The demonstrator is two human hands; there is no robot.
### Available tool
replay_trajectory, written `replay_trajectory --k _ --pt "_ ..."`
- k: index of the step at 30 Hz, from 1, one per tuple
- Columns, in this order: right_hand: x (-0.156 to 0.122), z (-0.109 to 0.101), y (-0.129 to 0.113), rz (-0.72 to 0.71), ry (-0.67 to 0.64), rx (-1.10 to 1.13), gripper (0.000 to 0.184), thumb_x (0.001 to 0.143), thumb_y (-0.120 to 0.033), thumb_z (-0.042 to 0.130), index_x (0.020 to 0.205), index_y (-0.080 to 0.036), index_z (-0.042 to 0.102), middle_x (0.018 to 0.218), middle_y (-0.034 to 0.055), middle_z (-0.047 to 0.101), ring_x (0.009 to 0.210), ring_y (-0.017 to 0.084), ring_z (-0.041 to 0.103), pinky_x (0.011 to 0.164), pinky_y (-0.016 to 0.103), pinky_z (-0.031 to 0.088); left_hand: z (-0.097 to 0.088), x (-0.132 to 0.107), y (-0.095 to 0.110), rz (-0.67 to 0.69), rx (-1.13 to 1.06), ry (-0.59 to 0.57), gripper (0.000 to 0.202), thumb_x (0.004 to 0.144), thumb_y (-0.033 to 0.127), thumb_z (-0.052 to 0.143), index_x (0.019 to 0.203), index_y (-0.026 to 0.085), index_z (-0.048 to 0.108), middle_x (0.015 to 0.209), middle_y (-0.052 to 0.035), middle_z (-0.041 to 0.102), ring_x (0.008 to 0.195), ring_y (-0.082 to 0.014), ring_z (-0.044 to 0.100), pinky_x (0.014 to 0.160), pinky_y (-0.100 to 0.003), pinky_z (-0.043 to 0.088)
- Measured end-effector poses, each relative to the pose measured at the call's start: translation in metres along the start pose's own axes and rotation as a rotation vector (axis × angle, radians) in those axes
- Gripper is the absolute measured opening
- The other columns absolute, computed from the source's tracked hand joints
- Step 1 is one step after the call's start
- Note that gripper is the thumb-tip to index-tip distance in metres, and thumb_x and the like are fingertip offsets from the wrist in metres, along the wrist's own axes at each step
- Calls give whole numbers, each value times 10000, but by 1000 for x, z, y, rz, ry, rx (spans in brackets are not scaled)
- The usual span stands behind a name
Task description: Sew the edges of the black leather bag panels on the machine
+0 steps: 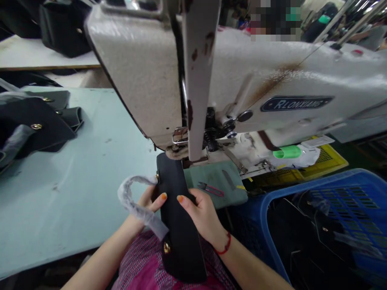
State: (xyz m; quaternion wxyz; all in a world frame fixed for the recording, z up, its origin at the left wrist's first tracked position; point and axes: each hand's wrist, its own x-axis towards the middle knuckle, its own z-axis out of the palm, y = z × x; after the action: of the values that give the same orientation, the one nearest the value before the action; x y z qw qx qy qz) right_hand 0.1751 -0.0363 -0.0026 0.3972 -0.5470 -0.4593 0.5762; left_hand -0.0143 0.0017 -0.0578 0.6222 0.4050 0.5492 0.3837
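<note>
Both my hands grip a black bag piece (178, 225) with gold fittings, its far end under the head of the sewing machine (145, 72). My left hand (152, 199) holds its left edge, thumb on top and the other fingers partly hidden. On the right edge, my right hand (204, 211) is closed with the thumb laid on the black surface. A handle wrapped in whitish plastic (133, 201) loops out from the bag's left side over my left wrist. Just right of the machine's foot lie thread snips (211, 189) with a pink handle.
Black bag pieces (36, 125) lie on the pale green table (96, 193) at left. A blue basket (267, 213) with more black pieces stands at right. Behind it are a yellow crate (329, 161) and a green tube (287, 152). Another black bag (65, 30) rests on a shelf.
</note>
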Motion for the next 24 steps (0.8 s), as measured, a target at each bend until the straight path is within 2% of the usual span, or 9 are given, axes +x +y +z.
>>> replay_trajectory --k 2,4,7,10,14,17,19,24 --pt "-5 7 6 -46 71 -43 291 896 -440 606 899 -157 671 789 28 668 681 147 585 587 217 446 15 -2 8 -155 -146 -50 693 594 559 815 1080 104 622 1076 -193 699 1008 -345 673 850 -404 567" --pt "-8 8 8 -109 132 -122 261 891 -404 626 976 -164 682 861 48 702 746 169 630 641 234 479 24 -2 16 -237 -238 -18 675 571 538 840 1044 114 612 967 -151 721 841 -303 709 735 -381 590" --pt "-11 4 7 -178 164 -217 265 895 -372 633 1071 -181 683 927 62 723 808 190 663 695 257 496 28 -4 22 -261 -244 127 627 530 431 891 1004 146 596 873 -97 724 700 -252 709 621 -344 595" --pt "-12 0 8 -211 161 -251 257 926 -368 596 1089 -191 688 938 63 727 833 196 671 726 267 487 27 -5 25 -240 -155 210 578 550 324 897 1015 160 595 895 -90 721 723 -237 716 632 -320 602" --pt "-10 -1 8 -212 143 -249 251 967 -363 526 914 -179 689 789 33 676 697 152 600 628 242 419 24 -7 32 -185 -27 263 541 583 312 886 1028 180 610 931 -88 717 851 -256 720 687 -308 607" --pt "-9 0 4 -189 143 -225 354 976 -383 495 710 -171 594 617 -17 512 567 108 441 536 236 316 24 -14 40 -182 9 290 525 570 359 891 985 178 625 880 -88 721 839 -273 721 657 -310 608" --pt "-8 1 1 -172 139 -191 390 970 -398 496 655 -171 527 592 -32 432 554 98 381 525 237 282 27 -21 47 -203 -55 292 503 584 375 884 978 186 635 867 -83 727 777 -263 724 615 -303 604" --pt "-8 1 -3 -126 121 -119 396 955 -425 492 651 -172 500 614 -28 413 582 105 374 531 234 285 36 -35 57 -317 -304 244 500 656 359 850 1086 228 630 958 -80 742 683 -232 725 573 -306 603"
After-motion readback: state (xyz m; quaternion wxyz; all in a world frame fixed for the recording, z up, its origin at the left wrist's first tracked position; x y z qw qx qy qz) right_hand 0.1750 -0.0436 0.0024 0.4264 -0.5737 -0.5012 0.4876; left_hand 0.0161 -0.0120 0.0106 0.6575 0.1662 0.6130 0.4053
